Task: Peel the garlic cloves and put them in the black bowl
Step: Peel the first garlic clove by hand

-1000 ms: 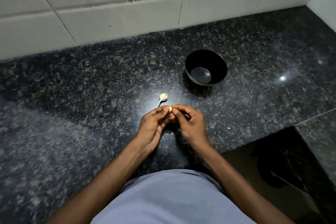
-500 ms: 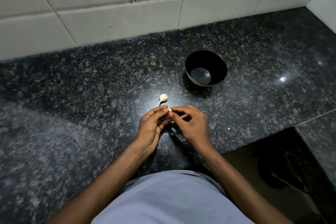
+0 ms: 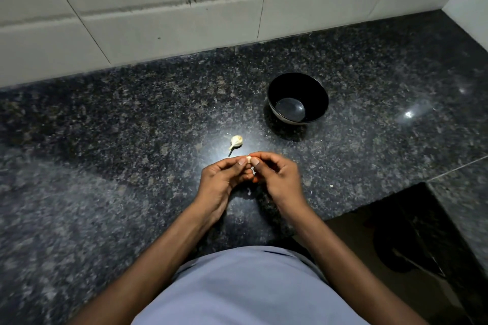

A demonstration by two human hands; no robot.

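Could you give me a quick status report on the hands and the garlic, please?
Left hand and right hand both pinch one small pale garlic clove. Round black bowl holds no cloves. Pale stemmed garlic piece lies on the counter. Nothing blocks the bowl.

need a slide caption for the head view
Both hands pinch a garlic clove above the granite counter, near the black bowl.

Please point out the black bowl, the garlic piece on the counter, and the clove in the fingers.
black bowl [image 3: 321,92]: head view, right inner wall.
garlic piece [image 3: 236,140]: head view, pale body.
clove [image 3: 248,158]: head view, exposed tip.
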